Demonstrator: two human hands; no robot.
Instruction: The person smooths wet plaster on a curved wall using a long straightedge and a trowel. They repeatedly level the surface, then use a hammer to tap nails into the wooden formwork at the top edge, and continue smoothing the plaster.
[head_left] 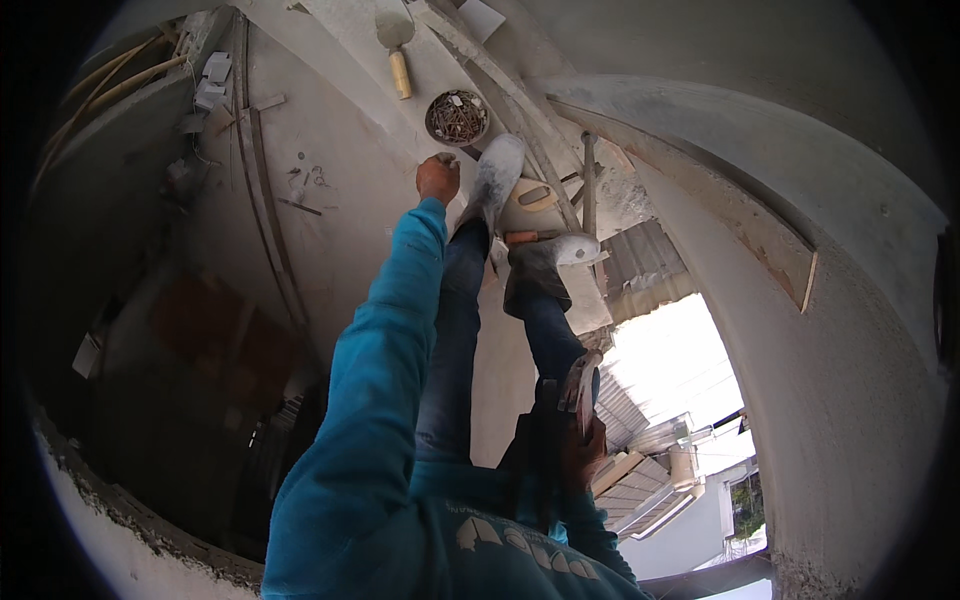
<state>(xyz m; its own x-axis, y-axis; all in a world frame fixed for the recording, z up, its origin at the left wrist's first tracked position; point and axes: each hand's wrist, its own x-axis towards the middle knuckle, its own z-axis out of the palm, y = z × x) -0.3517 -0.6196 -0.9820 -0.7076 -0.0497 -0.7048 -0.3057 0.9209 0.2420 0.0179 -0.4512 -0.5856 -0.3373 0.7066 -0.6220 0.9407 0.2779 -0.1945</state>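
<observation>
My left hand (pixel 438 178), at the end of a blue sleeve, is closed beside my boot. Whatever its fingers hold, if anything, is too small to make out. Just beyond it sits a round bowl of nails (pixel 457 118). My right hand (pixel 583 455) is low by my right thigh, wrapped round what looks like a hammer (pixel 580 390), its metal head pointing up and away from me. A trowel (pixel 399 70) with a yellow handle lies beyond the bowl. Between my boots rests a float (pixel 533 195) with a slotted handle, and an orange-handled tool (pixel 521 238) is by my right boot.
My dusty boots (pixel 497 165) stand on a pale concrete surface. Timber strips (pixel 500 80) run past the bowl, and a long board (pixel 265 210) lies on the left. To the right, a bright opening drops to corrugated roofs (pixel 640 265). A wooden plank (pixel 740 220) leans along the right wall.
</observation>
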